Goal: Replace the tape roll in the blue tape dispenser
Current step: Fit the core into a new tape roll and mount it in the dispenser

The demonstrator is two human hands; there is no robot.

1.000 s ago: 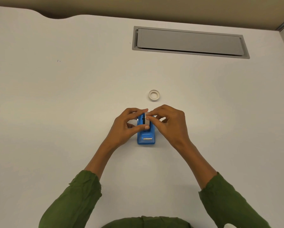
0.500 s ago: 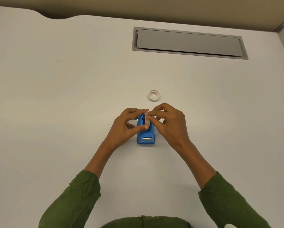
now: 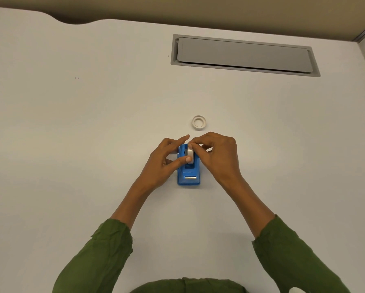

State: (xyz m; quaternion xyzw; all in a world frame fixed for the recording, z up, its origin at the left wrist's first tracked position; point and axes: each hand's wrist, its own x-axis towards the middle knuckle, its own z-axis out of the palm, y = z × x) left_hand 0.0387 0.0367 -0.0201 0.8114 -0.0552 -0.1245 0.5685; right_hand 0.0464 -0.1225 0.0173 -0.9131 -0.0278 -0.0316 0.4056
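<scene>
Worktop (image 3: 92, 144) is plain white and fills nearly the whole view from our head camera; at 1 o'clock from its middle a grey hatch (image 3: 244, 55) with a flat lid is set flush into it, and along the far edge runs a tan wall (image 3: 198, 9). Our green sleeves (image 3: 97, 256) come in from 6 o'clock. The dispenser (image 3: 189, 174) stands on the worktop just below centre, its metal cutter end toward us. Our left hand (image 3: 166, 163) sits at 9 o'clock of it, thumb laid across its top and forefinger stretched out over the far end. Our right hand (image 3: 217, 155) sits at 3 o'clock, fingers curled, pinching the white roll (image 3: 190, 153) that stands on edge in the dispenser's slot. A second, thin white ring (image 3: 199, 123) lies flat at 12 o'clock, just beyond our fingertips and apart from them.
</scene>
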